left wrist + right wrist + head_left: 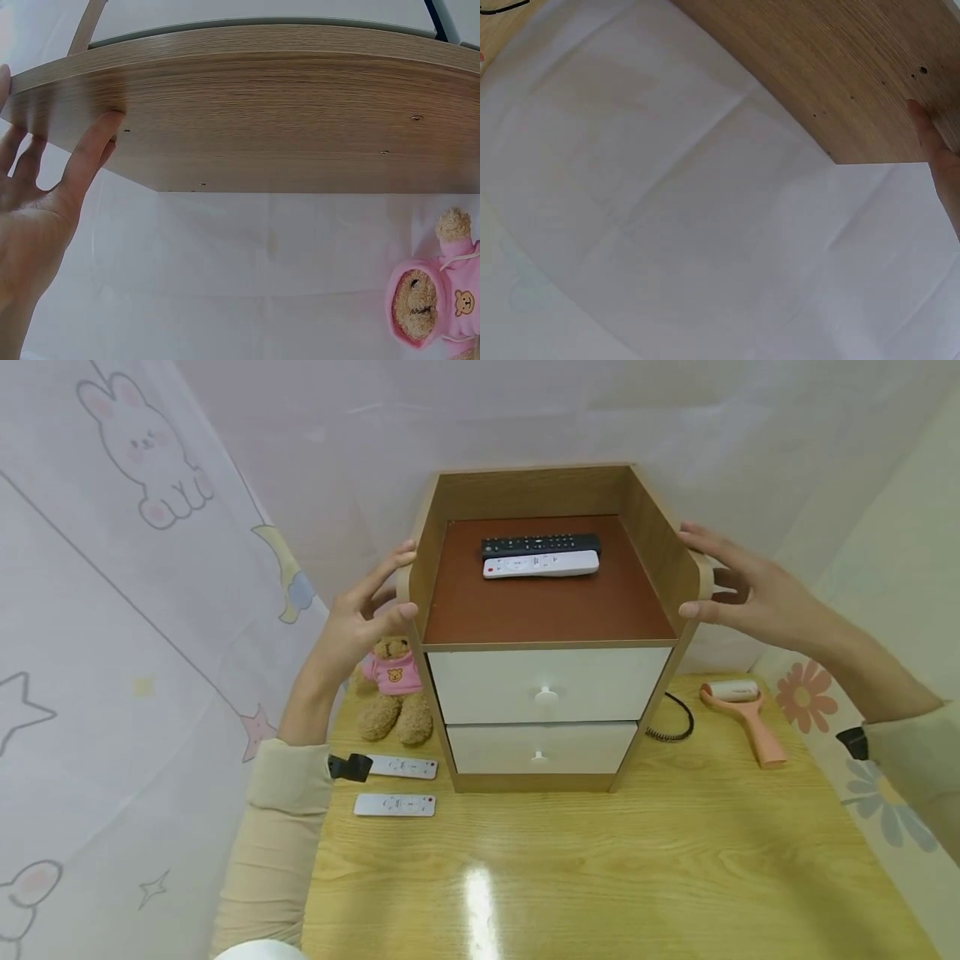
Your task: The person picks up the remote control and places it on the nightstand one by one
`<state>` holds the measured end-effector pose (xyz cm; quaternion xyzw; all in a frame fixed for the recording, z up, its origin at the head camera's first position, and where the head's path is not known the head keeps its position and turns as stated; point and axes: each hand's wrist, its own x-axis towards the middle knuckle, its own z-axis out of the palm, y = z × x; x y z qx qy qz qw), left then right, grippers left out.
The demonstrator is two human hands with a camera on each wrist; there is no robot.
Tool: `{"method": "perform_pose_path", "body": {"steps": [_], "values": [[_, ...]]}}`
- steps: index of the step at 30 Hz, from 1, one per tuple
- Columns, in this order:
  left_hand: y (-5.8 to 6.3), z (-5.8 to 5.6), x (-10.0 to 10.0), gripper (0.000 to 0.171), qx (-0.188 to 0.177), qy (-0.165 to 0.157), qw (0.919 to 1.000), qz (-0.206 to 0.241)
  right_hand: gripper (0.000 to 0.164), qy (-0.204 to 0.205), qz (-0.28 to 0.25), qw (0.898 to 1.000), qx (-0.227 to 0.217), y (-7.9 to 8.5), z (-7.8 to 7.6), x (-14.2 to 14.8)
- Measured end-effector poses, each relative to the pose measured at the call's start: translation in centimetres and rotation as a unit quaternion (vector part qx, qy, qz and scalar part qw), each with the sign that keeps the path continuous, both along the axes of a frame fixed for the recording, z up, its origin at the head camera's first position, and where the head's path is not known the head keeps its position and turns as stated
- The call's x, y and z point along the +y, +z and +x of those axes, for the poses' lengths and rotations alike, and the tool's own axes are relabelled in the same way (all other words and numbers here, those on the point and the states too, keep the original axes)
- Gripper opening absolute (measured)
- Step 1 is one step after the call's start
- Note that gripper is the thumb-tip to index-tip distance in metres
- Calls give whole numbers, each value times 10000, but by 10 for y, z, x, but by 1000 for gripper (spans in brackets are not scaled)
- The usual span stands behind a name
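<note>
A small wood-sided cabinet [650, 543] with two white drawers [547, 686] stands on the table. My left hand [362, 602] touches its left side panel, thumb near the front edge; in the left wrist view the fingers [91, 154] reach along the outer face. On the other side my right hand [757, 589] rests against the right panel, fingers extended and thumb at the front corner. Only a fingertip part of it [930, 135] shows in the right wrist view. On the cabinet's reddish-brown top lie a black remote control [540, 544] and a white remote control [542, 564], side by side.
Left of the cabinet sits a teddy bear [395, 681] in a pink top, with two white remotes [395, 805] in front of it. To the right are an orange-handled lint roller [750, 714] and a black coiled cord [675, 735]. Patterned cloth [150, 610] hangs around the table [600, 868].
</note>
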<state>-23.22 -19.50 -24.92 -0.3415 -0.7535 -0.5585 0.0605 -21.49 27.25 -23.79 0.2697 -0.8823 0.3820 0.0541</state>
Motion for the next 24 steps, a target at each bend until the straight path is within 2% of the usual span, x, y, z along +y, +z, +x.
{"method": "perform_pose_path", "body": {"steps": [9,16,21,24], "values": [[-2,1,0,58,15,29,10000,-54,101,515,-527,9965,-407,-6,-7,7],[-2,1,0,60,-123,3,9999,-45,102,719,-769,9932,-490,-10,-11,8],[-3,3,-3,57,221,79,9996,-185,102,717,-855,9923,-541,-11,-11,8],[-10,4,-8,53,213,115,9997,-42,102,703,-810,9933,-425,-10,-11,9]]}}
